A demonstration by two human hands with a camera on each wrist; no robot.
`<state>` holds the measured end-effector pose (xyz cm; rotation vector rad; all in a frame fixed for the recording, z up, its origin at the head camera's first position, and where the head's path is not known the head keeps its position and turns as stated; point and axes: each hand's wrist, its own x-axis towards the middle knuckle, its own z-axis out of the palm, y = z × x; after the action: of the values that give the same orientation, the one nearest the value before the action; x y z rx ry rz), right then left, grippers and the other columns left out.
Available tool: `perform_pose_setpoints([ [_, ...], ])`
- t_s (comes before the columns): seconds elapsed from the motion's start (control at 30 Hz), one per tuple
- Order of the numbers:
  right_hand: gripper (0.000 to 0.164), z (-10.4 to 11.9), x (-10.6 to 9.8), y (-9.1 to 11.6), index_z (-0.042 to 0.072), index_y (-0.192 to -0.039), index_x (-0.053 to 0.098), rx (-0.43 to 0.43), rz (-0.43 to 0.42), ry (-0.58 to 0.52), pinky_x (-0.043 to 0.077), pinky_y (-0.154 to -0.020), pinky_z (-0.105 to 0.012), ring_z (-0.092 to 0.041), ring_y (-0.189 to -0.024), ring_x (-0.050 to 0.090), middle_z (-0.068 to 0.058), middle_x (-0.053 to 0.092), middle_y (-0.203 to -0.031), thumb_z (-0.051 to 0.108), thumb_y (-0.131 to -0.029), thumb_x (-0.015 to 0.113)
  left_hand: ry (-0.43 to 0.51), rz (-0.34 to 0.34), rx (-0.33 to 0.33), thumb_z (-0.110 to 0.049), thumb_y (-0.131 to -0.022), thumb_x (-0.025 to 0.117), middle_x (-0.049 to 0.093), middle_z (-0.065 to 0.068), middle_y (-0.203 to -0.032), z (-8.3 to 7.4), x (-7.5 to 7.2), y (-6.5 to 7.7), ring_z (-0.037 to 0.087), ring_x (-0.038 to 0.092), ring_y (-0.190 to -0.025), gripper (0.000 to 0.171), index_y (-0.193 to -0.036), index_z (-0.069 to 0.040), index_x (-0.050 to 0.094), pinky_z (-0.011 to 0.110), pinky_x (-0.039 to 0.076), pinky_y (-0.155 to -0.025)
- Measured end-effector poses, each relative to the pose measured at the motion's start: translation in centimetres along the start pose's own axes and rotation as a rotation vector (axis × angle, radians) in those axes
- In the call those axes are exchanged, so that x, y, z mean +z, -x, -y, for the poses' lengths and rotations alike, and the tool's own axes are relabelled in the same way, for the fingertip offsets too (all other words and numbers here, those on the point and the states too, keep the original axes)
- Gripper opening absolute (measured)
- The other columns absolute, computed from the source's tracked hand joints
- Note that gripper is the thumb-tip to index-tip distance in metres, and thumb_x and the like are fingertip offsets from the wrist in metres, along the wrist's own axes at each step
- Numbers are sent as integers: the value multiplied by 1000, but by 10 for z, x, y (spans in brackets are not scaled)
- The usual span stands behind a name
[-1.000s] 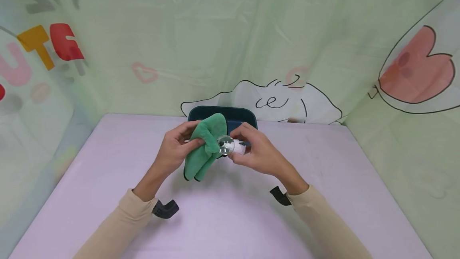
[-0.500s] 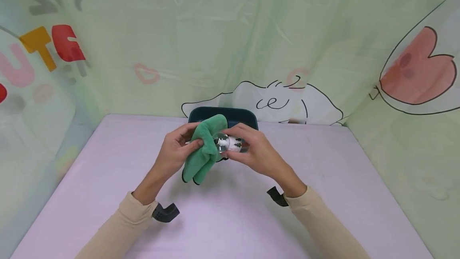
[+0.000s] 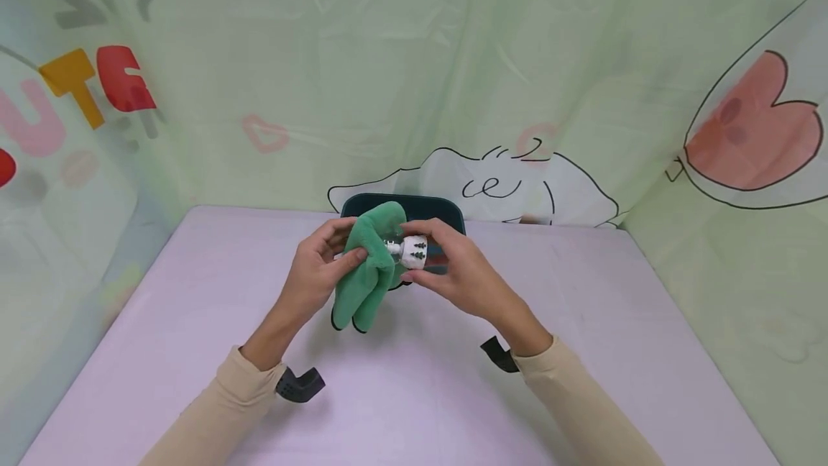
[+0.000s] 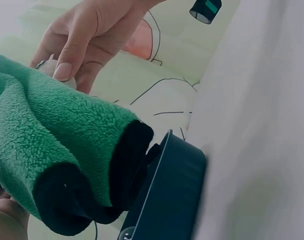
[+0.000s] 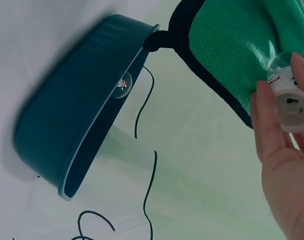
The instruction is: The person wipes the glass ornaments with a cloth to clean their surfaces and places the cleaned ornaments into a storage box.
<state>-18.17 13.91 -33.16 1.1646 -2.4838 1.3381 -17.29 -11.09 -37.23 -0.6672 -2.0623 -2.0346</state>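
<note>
My left hand (image 3: 320, 261) grips a fluffy green cloth (image 3: 362, 286) with black edging, thumb in front. Between the thumb and fingers of my right hand (image 3: 468, 265) is a small snow globe (image 3: 415, 252), its white base printed with dark green trees. The globe lies on its side, clear dome toward the left, partly covered by the cloth. In the right wrist view the base's underside (image 5: 294, 110) faces the camera, and the dome presses against the cloth (image 5: 226, 50). Only a little of the white base (image 4: 67, 80) shows past the cloth in the left wrist view.
A dark teal bin (image 3: 446, 211) stands behind the hands at the table's back edge. Inside it another clear globe (image 5: 123, 86) shows at the rim. The pale lilac table (image 3: 414, 394) meets a printed curtain (image 3: 310, 92) at the back and sides.
My right hand has turned the snow globe and brought it left, so its dome goes deeper into the cloth and the tree print faces up. My left hand stays nearly in place.
</note>
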Motion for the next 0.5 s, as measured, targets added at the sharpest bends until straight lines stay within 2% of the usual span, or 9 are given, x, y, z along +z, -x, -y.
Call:
perform_pose_setpoints([
  [0.1,57,-1,-1,0,10,-134,56,-12,-37,-45,59,-88,-28,-19,-112,64,-4,58,-132,2,-84,81,9,-12,-12,-2,-95,69,63,16,-127,-1,0,0,20,63,-112,40,-134,1,59,25,56,-90],
  [0.23,52,-2,-1,-1,10,-129,62,-82,-106,-51,59,-87,-29,-20,-111,64,-5,57,-129,2,-82,82,25,31,-15,-5,-94,72,61,19,-127,-2,0,0,19,63,-110,45,-137,2,59,26,56,-91],
  [0.37,54,-2,-2,-2,8,-129,65,-150,-135,-45,60,-85,-29,-21,-111,64,-6,59,-126,-1,-79,83,61,94,-7,-5,-92,74,58,21,-133,-5,0,0,18,63,-115,56,-144,2,53,27,55,-95],
  [0.5,60,-4,-1,-3,4,-132,63,-206,-139,-44,60,-85,-30,-23,-114,64,-9,59,-129,-5,-77,83,63,96,21,-3,-93,72,57,21,-134,-6,0,0,20,61,-117,57,-146,0,50,27,55,-94],
])
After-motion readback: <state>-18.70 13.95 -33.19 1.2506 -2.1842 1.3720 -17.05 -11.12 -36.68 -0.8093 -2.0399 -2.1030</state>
